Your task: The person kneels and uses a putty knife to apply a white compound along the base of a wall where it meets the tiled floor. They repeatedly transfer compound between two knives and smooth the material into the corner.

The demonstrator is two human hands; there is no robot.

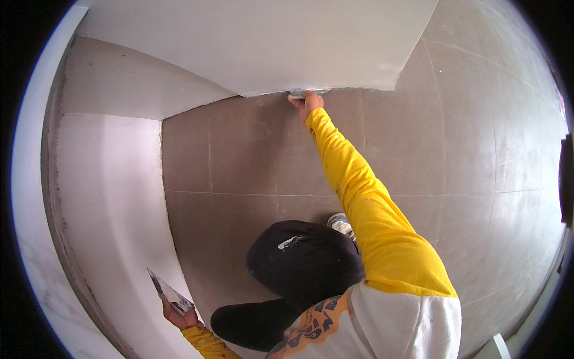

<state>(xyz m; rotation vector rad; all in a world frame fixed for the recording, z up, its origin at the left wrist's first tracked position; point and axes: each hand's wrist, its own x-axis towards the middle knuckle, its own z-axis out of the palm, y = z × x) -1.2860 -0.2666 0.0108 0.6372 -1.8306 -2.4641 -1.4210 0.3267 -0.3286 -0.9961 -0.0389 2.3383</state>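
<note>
My right arm reaches far forward, and my right hand (309,105) is closed on a putty knife (296,94). Its flat metal blade lies along the foot of the pale wall (287,54), where the wall meets the tiled floor; the handle is hidden by the hand. At the lower left, beside the low white wall, my left hand (174,315) grips a trowel (175,297). The trowel has a flat metal face smeared with whitish filler and a dark edge pointing up and to the left.
Large brown-grey tiles (323,149) with pale joints cover the floor. A low white wall (113,197) runs along the left, with a rough grey strip (52,173) at its outer side. My dark-trousered knee (305,251) and one shoe (341,224) are below my right arm.
</note>
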